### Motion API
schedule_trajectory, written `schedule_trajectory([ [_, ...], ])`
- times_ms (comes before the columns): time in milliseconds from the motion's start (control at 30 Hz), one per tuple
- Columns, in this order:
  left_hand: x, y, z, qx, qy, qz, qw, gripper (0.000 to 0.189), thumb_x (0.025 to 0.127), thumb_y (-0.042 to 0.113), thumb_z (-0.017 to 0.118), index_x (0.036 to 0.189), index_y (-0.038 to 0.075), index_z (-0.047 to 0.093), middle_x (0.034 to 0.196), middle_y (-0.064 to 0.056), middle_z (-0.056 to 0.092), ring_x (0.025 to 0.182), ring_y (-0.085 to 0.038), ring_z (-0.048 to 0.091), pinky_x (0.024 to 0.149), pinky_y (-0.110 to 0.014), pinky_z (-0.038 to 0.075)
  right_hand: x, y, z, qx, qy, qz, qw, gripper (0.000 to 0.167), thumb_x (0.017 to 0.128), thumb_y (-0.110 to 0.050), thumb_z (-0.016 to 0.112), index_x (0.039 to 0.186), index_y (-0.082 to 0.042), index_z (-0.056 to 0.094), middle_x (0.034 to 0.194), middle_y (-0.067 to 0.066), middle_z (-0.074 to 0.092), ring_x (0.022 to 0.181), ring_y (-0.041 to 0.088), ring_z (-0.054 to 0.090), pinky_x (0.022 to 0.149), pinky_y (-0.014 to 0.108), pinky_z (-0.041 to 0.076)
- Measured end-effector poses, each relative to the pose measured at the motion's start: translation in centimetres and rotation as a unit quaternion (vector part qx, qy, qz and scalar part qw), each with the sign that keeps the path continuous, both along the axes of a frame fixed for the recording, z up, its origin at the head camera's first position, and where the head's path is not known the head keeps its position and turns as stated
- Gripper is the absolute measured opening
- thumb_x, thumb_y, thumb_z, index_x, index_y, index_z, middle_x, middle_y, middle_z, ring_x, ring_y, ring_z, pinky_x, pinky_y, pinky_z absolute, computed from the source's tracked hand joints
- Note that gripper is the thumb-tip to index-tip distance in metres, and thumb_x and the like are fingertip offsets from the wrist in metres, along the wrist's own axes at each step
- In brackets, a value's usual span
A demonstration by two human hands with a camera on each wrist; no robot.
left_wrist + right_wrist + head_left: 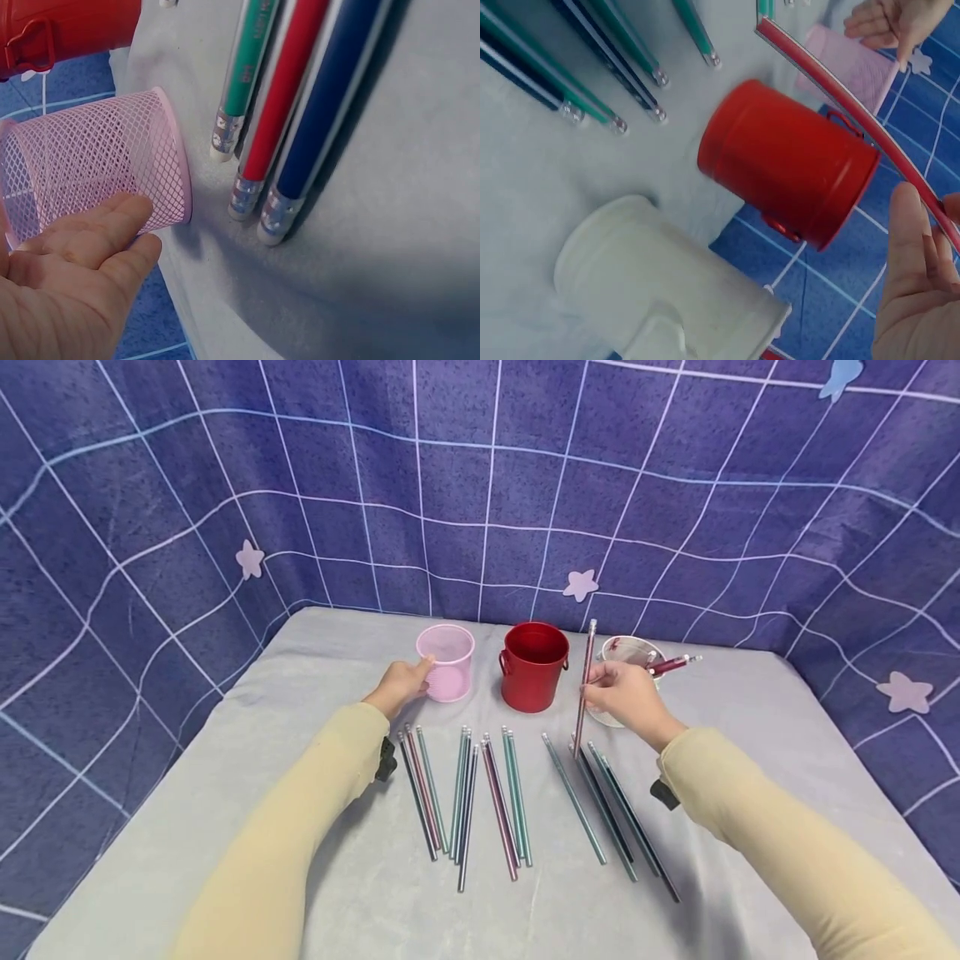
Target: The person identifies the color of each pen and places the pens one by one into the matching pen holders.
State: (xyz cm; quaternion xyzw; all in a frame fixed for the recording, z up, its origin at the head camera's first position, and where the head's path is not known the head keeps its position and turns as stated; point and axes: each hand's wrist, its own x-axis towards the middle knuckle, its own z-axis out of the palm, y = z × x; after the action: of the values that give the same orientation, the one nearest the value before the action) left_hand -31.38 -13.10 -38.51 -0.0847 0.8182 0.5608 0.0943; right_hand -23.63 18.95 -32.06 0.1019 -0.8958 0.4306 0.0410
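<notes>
My right hand (626, 693) pinches a red pencil (587, 668) between thumb and fingers, eraser end up. Its lower end overlaps the pencils on the table in the head view. Just behind that hand stands a white bucket (652, 277), partly hidden, with several pencils (671, 665) leaning out of it. With fairly straight fingers, my left hand (82, 262) touches the side of a pink mesh cup (112, 157), thumb near the rim. Between the two containers a red bucket (528, 681) stands upright, one small handle on each side.
Groups of green, blue and red pencils lie on the grey cloth in front of the containers, including a left group (423, 793), middle groups (465, 810) and a right group (615, 810). A blue gridded curtain (480, 485) with star shapes hangs behind the table.
</notes>
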Motion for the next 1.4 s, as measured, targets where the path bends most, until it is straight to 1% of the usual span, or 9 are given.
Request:
schedule_trajectory([
  [100,0.1,0.0,0.0,-0.011,0.001,0.001,0.9999,0.062,0.103,0.034,0.042,0.131,-0.021,0.038,0.126,-0.035,0.051,0.116,-0.037,0.056,0.098,-0.037,0.046,-0.1,0.3,0.5,-0.002,0.033,-0.019,0.9993,0.012,0.081,0.000,0.060,0.089,0.008,0.063,0.075,0.011,0.070,0.056,-0.005,0.056,0.057,0.012,0.049],
  [200,0.1,0.1,0.0,-0.016,0.003,-0.001,0.9999,0.062,0.103,0.034,0.042,0.131,-0.021,0.038,0.127,-0.035,0.050,0.116,-0.036,0.056,0.099,-0.036,0.046,-0.3,0.5,1.1,-0.024,0.060,-0.037,0.9972,0.011,0.079,0.000,0.060,0.087,0.008,0.062,0.070,0.004,0.068,0.055,-0.007,0.054,0.056,0.011,0.046],
  [433,0.1,0.0,0.0,0.013,0.000,0.005,0.9999,0.060,0.103,0.031,0.043,0.132,-0.021,0.037,0.128,-0.037,0.049,0.119,-0.038,0.053,0.099,-0.036,0.046,-0.7,0.9,1.9,-0.079,0.081,-0.059,0.9918,0.012,0.082,0.000,0.061,0.091,0.009,0.060,0.068,-0.007,0.063,0.056,-0.006,0.056,0.055,0.010,0.048],
  [667,0.2,-0.1,-0.1,0.036,-0.001,0.008,0.9993,0.061,0.102,0.031,0.044,0.133,-0.021,0.035,0.129,-0.037,0.048,0.121,-0.039,0.051,0.100,-0.037,0.045,-1.1,1.9,2.5,-0.136,0.128,-0.089,0.9783,0.012,0.084,0.001,0.059,0.090,0.011,0.058,0.060,-0.020,0.057,0.053,-0.006,0.056,0.051,0.011,0.049],
  [800,0.1,-0.1,-0.1,0.041,0.001,0.009,0.9991,0.061,0.102,0.031,0.045,0.132,-0.021,0.035,0.129,-0.037,0.047,0.121,-0.039,0.051,0.100,-0.036,0.045,-1.4,2.9,2.9,-0.108,0.166,-0.128,0.9717,0.012,0.084,0.000,0.058,0.091,0.010,0.060,0.059,-0.029,0.052,0.053,-0.010,0.052,0.049,0.008,0.041],
  [967,0.0,-0.1,-0.2,0.036,0.002,0.006,0.9993,0.060,0.103,0.030,0.044,0.132,-0.021,0.035,0.129,-0.038,0.047,0.121,-0.039,0.051,0.099,-0.036,0.045,-1.7,3.9,3.5,-0.071,0.181,-0.173,0.9654,0.017,0.086,-0.003,0.058,0.096,0.010,0.062,0.059,-0.036,0.048,0.056,-0.014,0.049,0.054,0.008,0.039],
  [1067,-0.2,-0.1,-0.3,0.025,0.001,0.005,0.9997,0.060,0.103,0.030,0.043,0.131,-0.022,0.036,0.128,-0.038,0.048,0.120,-0.039,0.052,0.099,-0.037,0.045,-1.9,4.3,3.9,-0.056,0.184,-0.200,0.9608,0.020,0.085,-0.006,0.058,0.098,0.009,0.063,0.062,-0.034,0.048,0.059,-0.014,0.048,0.059,0.010,0.038],
  [1267,-0.3,-0.2,-0.4,0.020,0.000,0.007,0.9998,0.060,0.103,0.030,0.042,0.131,-0.022,0.036,0.127,-0.037,0.049,0.119,-0.038,0.053,0.099,-0.036,0.045,-2.0,5.0,4.0,-0.026,0.176,-0.230,0.9567,0.023,0.085,-0.010,0.058,0.100,0.006,0.065,0.072,-0.019,0.054,0.063,-0.013,0.047,0.061,0.011,0.037],
  [1400,-0.2,-0.1,-0.4,0.029,0.001,0.010,0.9995,0.060,0.103,0.031,0.044,0.131,-0.022,0.036,0.127,-0.037,0.049,0.120,-0.038,0.053,0.099,-0.035,0.046,-2.0,5.3,3.8,-0.024,0.168,-0.234,0.9573,0.023,0.084,-0.010,0.058,0.100,0.006,0.064,0.068,-0.025,0.049,0.063,-0.013,0.046,0.061,0.011,0.037],
])
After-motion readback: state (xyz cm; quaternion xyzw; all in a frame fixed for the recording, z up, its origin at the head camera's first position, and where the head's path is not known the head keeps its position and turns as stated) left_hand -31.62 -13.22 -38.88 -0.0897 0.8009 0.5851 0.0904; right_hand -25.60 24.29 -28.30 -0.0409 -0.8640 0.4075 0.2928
